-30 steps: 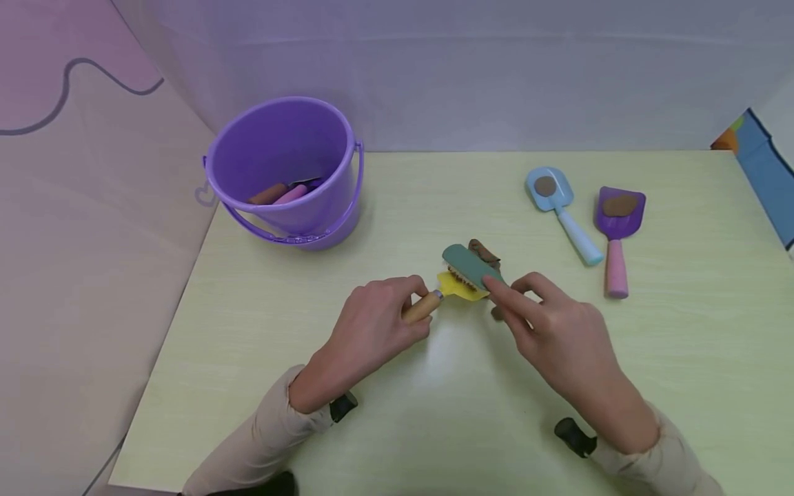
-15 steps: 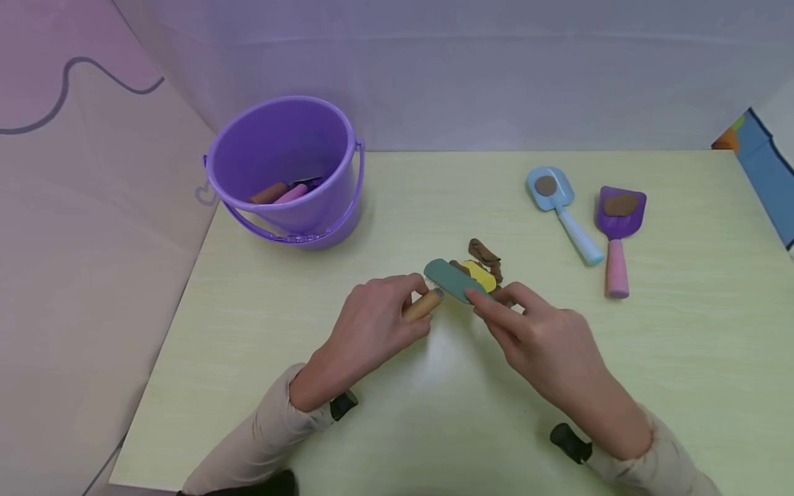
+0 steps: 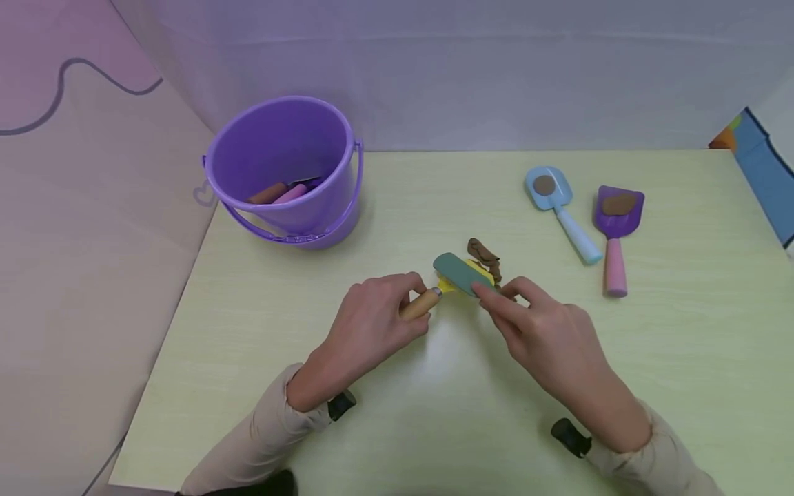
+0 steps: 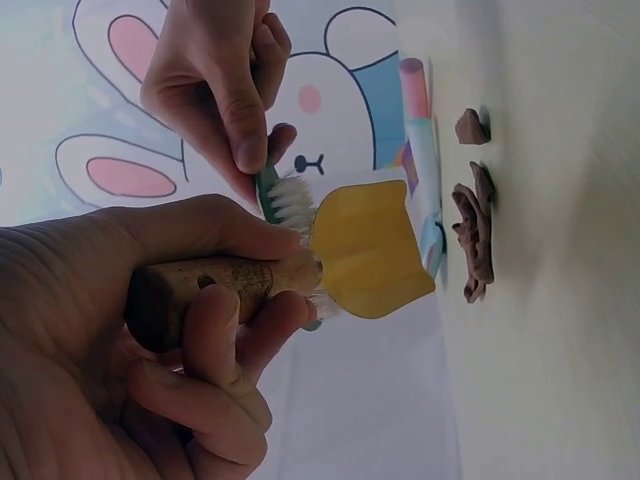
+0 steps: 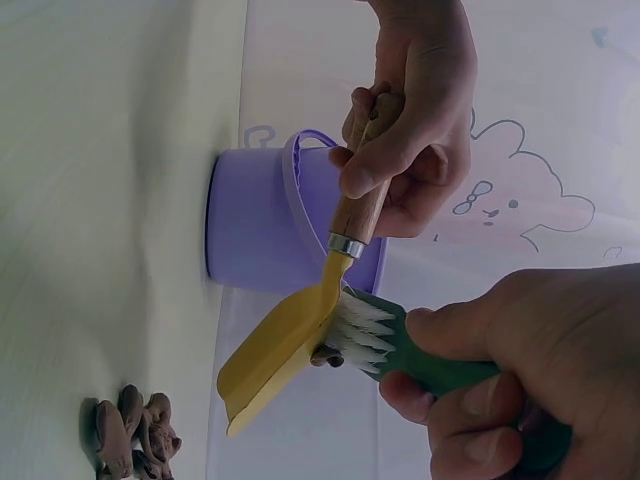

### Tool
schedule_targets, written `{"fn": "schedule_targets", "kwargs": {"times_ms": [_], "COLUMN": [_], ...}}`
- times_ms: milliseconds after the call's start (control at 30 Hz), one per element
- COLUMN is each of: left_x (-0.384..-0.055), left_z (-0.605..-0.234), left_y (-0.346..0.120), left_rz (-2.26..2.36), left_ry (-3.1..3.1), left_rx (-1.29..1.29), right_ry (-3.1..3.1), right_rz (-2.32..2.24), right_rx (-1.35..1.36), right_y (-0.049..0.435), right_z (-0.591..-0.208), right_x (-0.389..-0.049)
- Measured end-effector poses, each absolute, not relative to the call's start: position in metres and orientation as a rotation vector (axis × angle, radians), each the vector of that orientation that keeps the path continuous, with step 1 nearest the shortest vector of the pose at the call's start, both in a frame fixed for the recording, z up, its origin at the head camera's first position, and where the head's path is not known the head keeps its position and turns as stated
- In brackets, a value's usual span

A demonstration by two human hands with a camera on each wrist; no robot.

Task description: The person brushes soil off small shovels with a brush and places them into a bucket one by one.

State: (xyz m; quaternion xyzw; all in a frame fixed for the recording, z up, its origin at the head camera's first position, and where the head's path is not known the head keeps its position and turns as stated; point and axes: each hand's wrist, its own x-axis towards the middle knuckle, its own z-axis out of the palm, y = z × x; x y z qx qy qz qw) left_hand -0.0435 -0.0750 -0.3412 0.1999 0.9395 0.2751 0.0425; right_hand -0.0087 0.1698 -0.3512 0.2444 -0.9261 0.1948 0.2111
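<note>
My left hand (image 3: 375, 317) grips the wooden handle of a small yellow toy shovel (image 4: 365, 250), holding its blade above the table. In my right hand (image 3: 552, 344) is a green brush (image 3: 462, 273) with white bristles (image 5: 362, 330), which press on the blade near the handle end. A small dark lump (image 5: 326, 356) sits at the bristles on the blade in the right wrist view. Brown clay pieces (image 3: 484, 256) lie on the table just beyond and below the shovel.
A purple bucket (image 3: 341, 200) with tool handles inside stands at the back left. To the right lie a light blue shovel (image 3: 577, 234) and a purple shovel with a pink handle (image 3: 615, 265), each bearing a brown patch of clay. A wall rises behind the table (image 3: 434, 186).
The green brush has swept back and forth over the yellow blade, first toward the handle, then slightly away again. My left hand and the shovel stay nearly still.
</note>
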Motion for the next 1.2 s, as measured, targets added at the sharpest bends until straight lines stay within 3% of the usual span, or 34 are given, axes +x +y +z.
{"fn": "schedule_targets", "kwargs": {"times_ms": [1200], "left_x": [-0.037], "left_z": [-0.33], "left_y": [-0.086], "left_rz": [0.926], "left_ry": [2.896], "left_rx": [0.555], "right_ry": [-2.651], "right_rz": [0.437], "right_rx": [0.537], "right_y": [0.19], "right_z": [-0.363], "right_x": [-0.015]}}
